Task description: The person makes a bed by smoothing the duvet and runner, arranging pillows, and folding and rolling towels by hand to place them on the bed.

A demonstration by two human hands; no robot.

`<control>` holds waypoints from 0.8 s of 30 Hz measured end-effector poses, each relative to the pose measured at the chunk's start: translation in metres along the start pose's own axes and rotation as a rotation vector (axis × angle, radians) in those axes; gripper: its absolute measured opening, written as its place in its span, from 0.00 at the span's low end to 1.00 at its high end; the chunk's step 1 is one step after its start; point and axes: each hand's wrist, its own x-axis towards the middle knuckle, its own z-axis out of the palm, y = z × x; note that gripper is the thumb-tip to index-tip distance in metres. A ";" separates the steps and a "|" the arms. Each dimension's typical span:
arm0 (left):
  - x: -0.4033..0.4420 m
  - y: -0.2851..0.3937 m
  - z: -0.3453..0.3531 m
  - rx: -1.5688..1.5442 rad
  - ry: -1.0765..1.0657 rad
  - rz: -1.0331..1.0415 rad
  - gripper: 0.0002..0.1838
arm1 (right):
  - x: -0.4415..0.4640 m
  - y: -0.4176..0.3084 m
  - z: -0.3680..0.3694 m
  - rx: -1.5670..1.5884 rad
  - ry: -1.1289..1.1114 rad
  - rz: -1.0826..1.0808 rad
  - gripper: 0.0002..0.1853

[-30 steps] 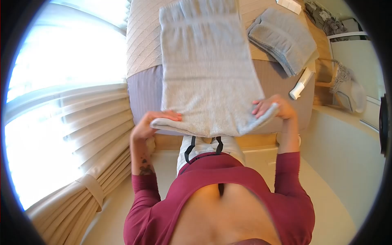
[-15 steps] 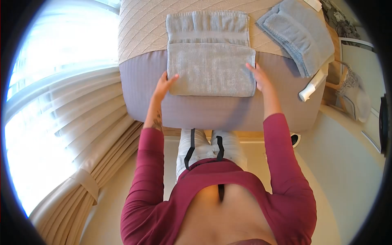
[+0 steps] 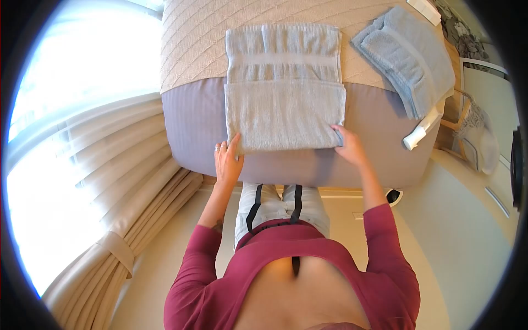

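Observation:
A grey towel (image 3: 283, 113) lies partly folded on the bed, its near part doubled over and a banded strip showing on the far part. At its near left corner, my left hand (image 3: 228, 160) pinches the folded edge between thumb and fingers; a ring shows on one finger. My right hand (image 3: 350, 147) grips the near right corner, thumb on top and the other fingers partly hidden. To the right, apart from both hands, rests a stack of folded grey towels (image 3: 410, 60).
The bed (image 3: 195, 121) has a mauve sheet and a beige quilted cover (image 3: 192, 44). A white-ended object (image 3: 415, 137) lies by the towel stack, and a white item (image 3: 424, 11) is at the far right. Curtains (image 3: 118, 242) hang at left; a chair (image 3: 467, 129) stands at right.
Both hands have moved from the towel's sides toward me, to its near corners, and have closed on them. The towel's near edge and fold line sit closer to me.

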 end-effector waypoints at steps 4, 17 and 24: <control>0.051 0.029 -0.088 -0.065 -0.158 -0.049 0.23 | 0.048 -0.024 -0.084 0.106 -0.206 0.017 0.17; 0.259 -0.005 -0.010 -1.182 -0.170 -0.219 0.32 | 0.215 0.001 -0.040 0.664 0.342 0.141 0.27; 0.268 -0.005 0.022 -0.297 0.186 -0.305 0.36 | 0.213 -0.002 -0.025 0.293 0.457 0.334 0.30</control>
